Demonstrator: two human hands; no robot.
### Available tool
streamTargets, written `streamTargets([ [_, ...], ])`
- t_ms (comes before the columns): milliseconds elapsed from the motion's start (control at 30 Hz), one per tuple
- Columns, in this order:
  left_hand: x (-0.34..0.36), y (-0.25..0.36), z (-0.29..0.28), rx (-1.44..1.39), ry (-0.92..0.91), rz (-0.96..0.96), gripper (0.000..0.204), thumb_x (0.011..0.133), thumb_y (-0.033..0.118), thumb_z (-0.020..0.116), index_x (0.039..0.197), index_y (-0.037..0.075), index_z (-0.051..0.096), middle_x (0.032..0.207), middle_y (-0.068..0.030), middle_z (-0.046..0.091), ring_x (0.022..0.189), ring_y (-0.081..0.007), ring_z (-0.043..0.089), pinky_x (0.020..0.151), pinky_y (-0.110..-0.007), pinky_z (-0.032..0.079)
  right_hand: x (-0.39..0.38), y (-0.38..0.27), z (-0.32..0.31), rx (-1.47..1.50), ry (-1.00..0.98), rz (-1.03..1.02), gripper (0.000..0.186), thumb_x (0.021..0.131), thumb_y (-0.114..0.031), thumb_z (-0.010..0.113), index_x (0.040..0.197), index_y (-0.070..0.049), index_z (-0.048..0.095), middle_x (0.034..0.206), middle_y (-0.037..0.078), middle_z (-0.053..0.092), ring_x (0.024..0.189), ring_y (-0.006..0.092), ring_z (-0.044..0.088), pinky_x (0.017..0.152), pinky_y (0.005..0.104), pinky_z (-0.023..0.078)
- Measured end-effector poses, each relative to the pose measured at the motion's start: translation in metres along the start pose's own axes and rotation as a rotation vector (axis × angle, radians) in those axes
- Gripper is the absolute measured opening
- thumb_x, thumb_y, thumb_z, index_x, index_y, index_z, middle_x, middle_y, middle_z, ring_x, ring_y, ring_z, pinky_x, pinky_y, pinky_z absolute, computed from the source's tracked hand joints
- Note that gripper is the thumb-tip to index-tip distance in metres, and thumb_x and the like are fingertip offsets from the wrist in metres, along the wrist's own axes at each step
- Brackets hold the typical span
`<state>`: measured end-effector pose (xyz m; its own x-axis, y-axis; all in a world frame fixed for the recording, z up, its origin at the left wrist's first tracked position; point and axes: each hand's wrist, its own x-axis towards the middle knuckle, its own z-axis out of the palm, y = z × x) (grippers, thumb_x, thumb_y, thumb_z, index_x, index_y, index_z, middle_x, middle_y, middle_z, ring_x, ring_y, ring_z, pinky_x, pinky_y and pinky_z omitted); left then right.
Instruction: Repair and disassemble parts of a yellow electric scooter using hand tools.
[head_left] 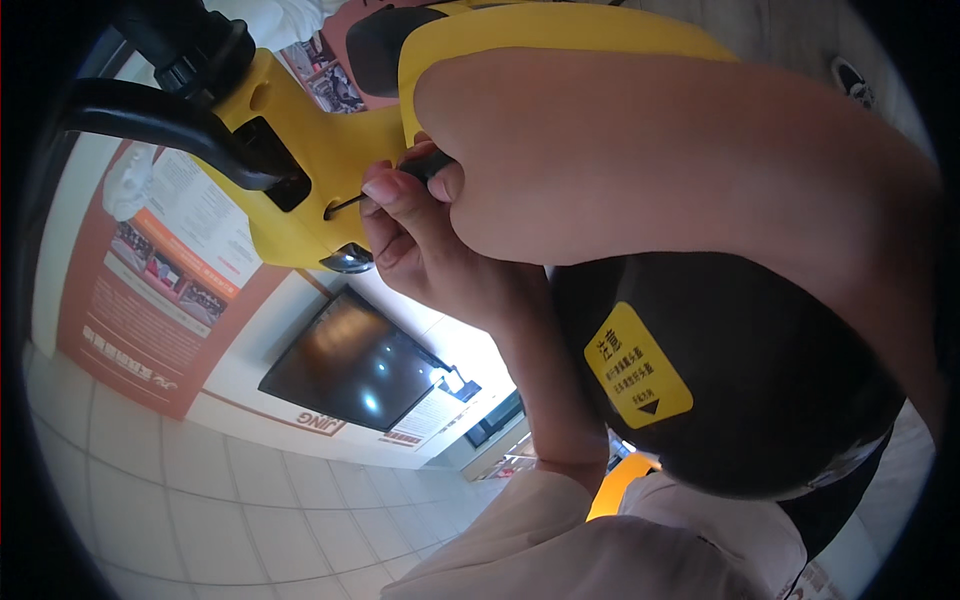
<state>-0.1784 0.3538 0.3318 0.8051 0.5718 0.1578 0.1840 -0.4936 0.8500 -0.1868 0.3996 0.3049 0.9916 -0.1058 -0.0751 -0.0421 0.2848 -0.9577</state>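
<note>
A screwdriver (425,165) with a dark handle and thin shaft is held between my hands. Its tip sits at a small hole (329,212) in the yellow body panel (310,130), which looks like the front of a scooter. My left hand (430,240) is closed, its thumb and fingers pinched around the tool where handle meets shaft. The curled fingers of my right hand (447,183) grip the back end of the handle. Much of that hand is hidden behind my bare right forearm (680,150), which crosses the upper right of the view.
A black handlebar (170,120) juts out left of the hole, and a small lamp (349,258) sits below it. Under my right forearm bulges a rounded black part (740,360) with a yellow label (638,365). Beyond are a wall screen (355,355) and a poster (150,310).
</note>
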Motion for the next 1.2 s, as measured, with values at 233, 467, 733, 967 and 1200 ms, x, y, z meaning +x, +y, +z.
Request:
streamTargets([
  [233, 0.001, -0.014, -0.007, -0.101, 0.107, 0.023, 0.036, 0.099, 0.033, 0.051, 0.113, -0.001, 0.054, 0.09, -0.0109, 0.065, 0.08, -0.0155, 0.066, 0.07, -0.025, 0.053, 0.001, -0.029, -0.026, -0.188, -0.347, 0.11, 0.033, 0.089, -0.03, 0.061, 0.113, -0.008, 0.053, 0.108, 0.006, 0.058, 0.097, 0.02, 0.06, 0.081, 0.0309, 0.053],
  [467, 0.0, -0.01, -0.01, 0.179, 0.239, 0.105, 0.04, 0.098, 0.032, 0.052, 0.123, 0.0, 0.052, 0.099, -0.0116, 0.064, 0.087, -0.018, 0.065, 0.081, -0.031, 0.053, 0.048, -0.01, -0.073, -0.102, -0.488, 0.152, 0.025, 0.089, -0.025, 0.058, 0.106, -0.006, 0.059, 0.101, 0.009, 0.061, 0.091, 0.0217, 0.063, 0.079, 0.0324, 0.052],
  [733, -0.005, -0.006, 0.0, 0.277, 0.236, 0.017, 0.054, 0.097, 0.046, 0.05, 0.121, -0.001, 0.051, 0.098, -0.0134, 0.063, 0.089, -0.0194, 0.064, 0.083, -0.03, 0.052, 0.058, -0.028, -0.111, 0.117, -0.741, 0.311, 0.021, 0.089, -0.02, 0.055, 0.098, -0.005, 0.065, 0.092, 0.013, 0.065, 0.085, 0.0237, 0.066, 0.078, 0.034, 0.051],
  [967, 0.001, -0.017, -0.022, -0.212, 0.039, -0.002, 0.037, 0.099, 0.03, 0.051, 0.118, -0.001, 0.051, 0.099, -0.0126, 0.06, 0.104, -0.0203, 0.057, 0.092, -0.035, 0.049, 0.075, -0.021, -0.113, -0.055, -0.922, -0.044, 0.024, 0.089, -0.018, 0.055, 0.101, 0.001, 0.062, 0.094, 0.017, 0.065, 0.088, 0.0309, 0.065, 0.08, 0.037, 0.05],
  [1200, 0.01, -0.023, -0.016, -0.131, 0.064, -0.006, 0.032, 0.095, 0.019, 0.059, 0.119, -0.002, 0.051, 0.092, -0.0117, 0.064, 0.085, -0.0183, 0.064, 0.08, -0.032, 0.054, 0.08, -0.029, -0.137, -0.031, -0.778, 0.181, 0.024, 0.092, -0.015, 0.055, 0.105, 0.004, 0.059, 0.095, 0.019, 0.065, 0.084, 0.0287, 0.066, 0.073, 0.0346, 0.051],
])
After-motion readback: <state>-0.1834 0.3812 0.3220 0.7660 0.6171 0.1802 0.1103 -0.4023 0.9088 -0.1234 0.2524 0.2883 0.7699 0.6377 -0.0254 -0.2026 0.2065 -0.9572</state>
